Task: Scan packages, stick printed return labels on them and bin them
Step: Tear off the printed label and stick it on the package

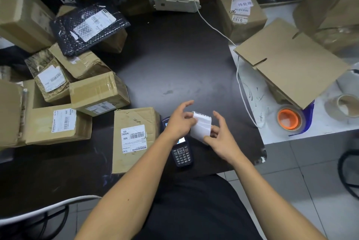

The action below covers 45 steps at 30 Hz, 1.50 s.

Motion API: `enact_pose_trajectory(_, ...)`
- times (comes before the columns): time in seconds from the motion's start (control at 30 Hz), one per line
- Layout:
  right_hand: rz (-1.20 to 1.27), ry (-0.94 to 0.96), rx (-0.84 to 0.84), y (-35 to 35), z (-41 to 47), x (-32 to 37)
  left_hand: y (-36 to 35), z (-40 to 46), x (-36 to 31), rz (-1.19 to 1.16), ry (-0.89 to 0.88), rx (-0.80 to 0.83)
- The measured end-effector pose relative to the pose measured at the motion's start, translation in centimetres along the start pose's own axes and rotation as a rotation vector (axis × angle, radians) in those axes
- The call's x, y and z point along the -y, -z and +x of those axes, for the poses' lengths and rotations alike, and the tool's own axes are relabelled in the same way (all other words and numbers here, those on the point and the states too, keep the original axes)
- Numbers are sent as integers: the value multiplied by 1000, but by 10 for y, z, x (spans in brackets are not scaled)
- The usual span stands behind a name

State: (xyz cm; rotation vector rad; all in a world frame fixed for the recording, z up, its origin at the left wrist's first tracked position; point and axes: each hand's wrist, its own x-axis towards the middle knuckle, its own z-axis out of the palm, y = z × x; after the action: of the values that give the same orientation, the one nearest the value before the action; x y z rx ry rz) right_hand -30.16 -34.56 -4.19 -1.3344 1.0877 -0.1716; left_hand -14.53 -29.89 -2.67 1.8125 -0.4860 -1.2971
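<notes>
Label: a white printed paper return label (201, 126) is being held just above the dark bench (174, 61), near its front edge, its printed end curling away from the person.
Left hand: the left hand (179, 121) is pinching the label's left side, upper fingers lifted and spread; I judge this is to keep them off the sticky side while the backing is being peeled.
Right hand: the right hand (219, 133) is pinching the label's lower right corner, forefinger raised, probably working the backing loose.
Scanner: a black handheld scanner with a keypad (181, 152) is lying on the bench under the left wrist, set down so both hands are free.
Package in turn: a flat brown cardboard box with a white barcode sticker (134, 138) is lying just left of the scanner at the front edge, likely waiting for this label.
Waiting stock: more brown cardboard boxes and a black bubble mailer (88, 26) are piling along the left edge.
Tape: an orange-cored tape roll (289, 118) is sitting on the white surface off the right edge.
</notes>
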Motion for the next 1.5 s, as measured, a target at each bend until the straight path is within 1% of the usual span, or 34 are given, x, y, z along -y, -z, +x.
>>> enact_pose_trajectory(0.03,-40,11,-52,1,-1,2,1,0,-1,21,-8,4)
enact_pose_trajectory(0.1,-165,83,-246,5,-1,7,2,2,-1,55,-24,12)
enact_pose_trajectory(0.13,-243,149,-326,7,-1,10,3,3,-1,62,-32,17)
enact_pose_trajectory(0.17,-320,229,-355,9,1,12,4,4,0,68,-38,23)
enact_pose_trajectory(0.23,-471,380,-287,9,8,17,4,3,1,81,-50,35)
enact_pose_trajectory(0.3,-590,459,-181,8,16,23,5,2,1,104,-81,52)
enact_pose_trajectory(0.4,-710,505,-92,9,28,32,8,2,-3,145,-122,65)
enact_pose_trajectory(0.57,-785,514,-24,16,34,42,12,3,-4,190,-131,92)
enact_pose_trajectory(0.63,-740,459,-16,17,34,44,11,2,-6,202,-147,91)
enact_pose_trajectory(0.7,-565,344,-31,17,32,46,11,1,-8,237,-178,82)
enact_pose_trajectory(0.77,-403,249,-86,18,32,47,10,1,-8,262,-197,73)
enact_pose_trajectory(0.93,-167,133,-324,27,37,50,12,3,-3,264,-150,34)
enact_pose_trajectory(1.03,-8,122,-535,34,36,51,13,2,-4,221,-98,10)
enact_pose_trajectory(1.07,13,154,-597,33,34,53,13,0,-6,198,-78,9)
enact_pose_trajectory(1.13,-36,275,-667,26,27,59,14,-4,-10,206,-58,-8)
enact_pose_trajectory(1.17,-98,369,-676,20,24,62,15,-6,-13,260,-88,-51)
enact_pose_trajectory(1.23,-273,628,-680,6,20,66,18,-12,-21,341,-199,-216)
enact_pose_trajectory(1.27,-372,778,-681,-2,21,65,21,-17,-26,298,-237,-292)
enact_pose_trajectory(1.3,-455,925,-677,-10,22,64,24,-22,-32,209,-245,-332)
enact_pose_trajectory(1.37,-560,1131,-652,-27,25,63,32,-32,-43,-5,-200,-302)
enact_pose_trajectory(1.43,-607,1227,-608,-47,22,66,43,-39,-46,-161,-151,-292)
enact_pose_trajectory(1.5,-597,1264,-532,-66,17,68,57,-45,-44,-205,-105,-335)
